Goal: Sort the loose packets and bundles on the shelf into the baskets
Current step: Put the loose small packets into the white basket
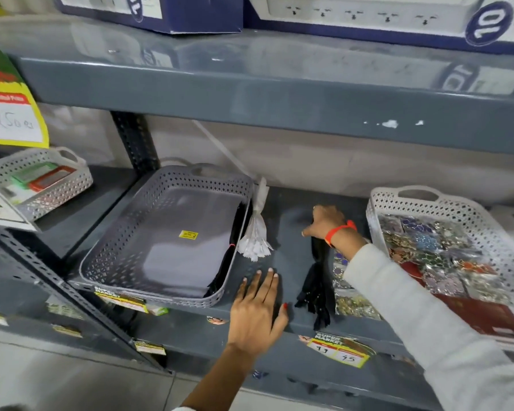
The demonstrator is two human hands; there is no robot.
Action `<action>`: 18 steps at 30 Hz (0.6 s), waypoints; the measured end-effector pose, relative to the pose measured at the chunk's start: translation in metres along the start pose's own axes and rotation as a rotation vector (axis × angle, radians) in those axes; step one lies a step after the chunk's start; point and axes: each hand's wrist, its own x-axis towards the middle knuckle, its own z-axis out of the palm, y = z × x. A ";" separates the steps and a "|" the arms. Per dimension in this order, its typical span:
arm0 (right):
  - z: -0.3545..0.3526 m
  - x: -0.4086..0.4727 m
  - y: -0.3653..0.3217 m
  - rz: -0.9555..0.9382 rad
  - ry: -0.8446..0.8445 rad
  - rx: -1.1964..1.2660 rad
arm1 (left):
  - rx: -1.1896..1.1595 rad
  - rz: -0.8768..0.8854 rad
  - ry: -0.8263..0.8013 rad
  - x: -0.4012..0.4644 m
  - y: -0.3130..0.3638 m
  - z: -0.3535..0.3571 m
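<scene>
A grey perforated basket stands on the grey shelf at the left, holding flat grey packets and black items along its right wall. A white basket at the right is filled with shiny packets. Between them lie a white tag bundle, a black bundle and loose glittery packets. My left hand rests flat and open on the shelf's front edge beside the grey basket. My right hand, with a red wrist thread, reaches over the black bundle's far end, fingers curled down; its grip is hidden.
A smaller white basket with green and red packets stands on the neighbouring shelf at the left. Blue boxes sit on the shelf above. Yellow price labels stick to the shelf's front edge. A slotted upright post divides the bays.
</scene>
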 end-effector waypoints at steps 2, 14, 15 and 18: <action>0.004 -0.008 0.010 0.055 0.008 -0.020 | 0.008 -0.006 0.005 0.000 0.000 0.000; 0.018 0.010 -0.013 0.104 0.032 0.191 | -0.023 -0.025 -0.012 0.000 0.000 -0.003; 0.014 0.019 -0.020 0.083 0.043 0.239 | -0.026 -0.026 -0.019 0.000 0.000 -0.003; 0.003 0.043 -0.042 0.017 0.067 0.288 | -0.039 -0.016 -0.028 0.000 -0.002 -0.002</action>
